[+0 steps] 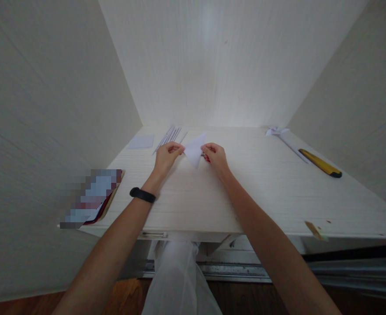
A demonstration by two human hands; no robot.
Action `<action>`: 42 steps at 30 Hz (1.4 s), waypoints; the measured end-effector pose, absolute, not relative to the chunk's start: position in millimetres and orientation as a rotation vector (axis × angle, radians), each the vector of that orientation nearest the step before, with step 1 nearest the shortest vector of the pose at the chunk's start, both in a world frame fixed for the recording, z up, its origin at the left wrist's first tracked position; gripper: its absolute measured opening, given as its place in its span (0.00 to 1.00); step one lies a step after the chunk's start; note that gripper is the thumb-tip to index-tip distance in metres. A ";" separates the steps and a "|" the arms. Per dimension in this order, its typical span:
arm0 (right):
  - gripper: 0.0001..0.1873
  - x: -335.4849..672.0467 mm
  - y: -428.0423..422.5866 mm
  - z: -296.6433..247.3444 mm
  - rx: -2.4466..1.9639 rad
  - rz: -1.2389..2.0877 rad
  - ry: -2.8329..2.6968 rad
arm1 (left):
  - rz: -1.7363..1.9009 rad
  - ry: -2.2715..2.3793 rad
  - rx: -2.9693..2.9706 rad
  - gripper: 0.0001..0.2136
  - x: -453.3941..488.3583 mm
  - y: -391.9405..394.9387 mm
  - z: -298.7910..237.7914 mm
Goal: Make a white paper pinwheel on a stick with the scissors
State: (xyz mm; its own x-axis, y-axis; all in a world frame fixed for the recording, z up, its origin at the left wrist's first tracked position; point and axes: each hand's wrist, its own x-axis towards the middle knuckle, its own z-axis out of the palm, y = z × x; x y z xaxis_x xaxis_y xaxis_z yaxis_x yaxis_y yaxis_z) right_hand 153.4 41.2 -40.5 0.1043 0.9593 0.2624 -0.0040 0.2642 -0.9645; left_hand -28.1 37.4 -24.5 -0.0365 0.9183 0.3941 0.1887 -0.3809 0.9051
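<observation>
A small white sheet of paper [195,150] is held up above the white desktop, turned so that its corners point up and down. My left hand [167,157] pinches its left corner between thumb and fingertips. On the opposite side, my right hand [215,156] pinches the right corner in the same way. Something with a red part [207,158] shows beneath the right fingers, mostly hidden, so its kind is unclear. Just beyond my left hand lie several thin white sticks [168,136], side by side.
Flat white paper [141,141] lies at the back left. A white paper pinwheel [276,131] on a stick is at the back right, beside a yellow-and-black tool [320,163]. A pixelated object [96,197] rests at the left edge. Walls enclose the desktop [193,201] on three sides.
</observation>
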 end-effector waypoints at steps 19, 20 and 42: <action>0.13 156.2 42.7 -40.7 -1.029 0.879 -1.224 | 1.433 1.186 1.619 0.07 -26.7 34.1 -22.0; 0.13 155.9 42.7 -40.9 -1.028 0.881 -1.223 | 1.431 1.182 1.616 0.07 -26.7 34.4 -22.3; 0.09 155.2 38.1 -34.5 -0.998 0.930 -1.134 | 1.402 1.182 1.657 0.06 -28.5 36.8 -26.8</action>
